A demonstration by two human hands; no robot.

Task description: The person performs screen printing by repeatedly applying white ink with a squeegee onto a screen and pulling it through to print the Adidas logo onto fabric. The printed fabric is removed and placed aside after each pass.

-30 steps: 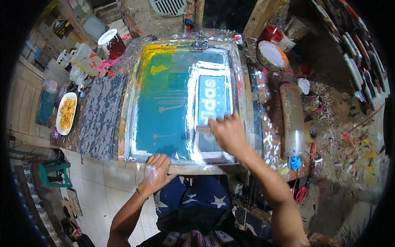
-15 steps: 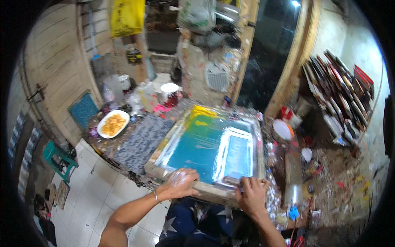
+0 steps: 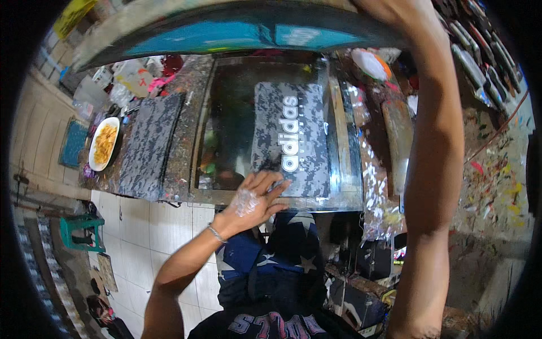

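A camouflage-patterned grey and black fabric piece (image 3: 265,121) with white printed lettering lies flat on the glass-topped printing board (image 3: 226,85). My left hand (image 3: 251,203) is over its near left corner, fingers stretched and apart, with whitish smears on the back; whether the fingertips touch the cloth I cannot tell. High at the far side, my right hand (image 3: 395,12) grips the edge of a tilted screen printing frame (image 3: 226,38), its teal mesh facing down toward the board. The fingers of that hand are partly cut off by the picture's upper edge.
A stack of similar camouflage pieces (image 3: 149,144) lies left of the board, beside a white dish of food (image 3: 104,144). On the right are a white bowl with an orange rim (image 3: 372,63) and several squeegees (image 3: 474,48) on the wall. A green stool (image 3: 82,231) stands on the floor.
The screen frame, flat before, is now lifted and tilted away, uncovering the printed fabric. My right hand went from the squeegee to the raised frame; my left left the frame's near edge for the cloth.
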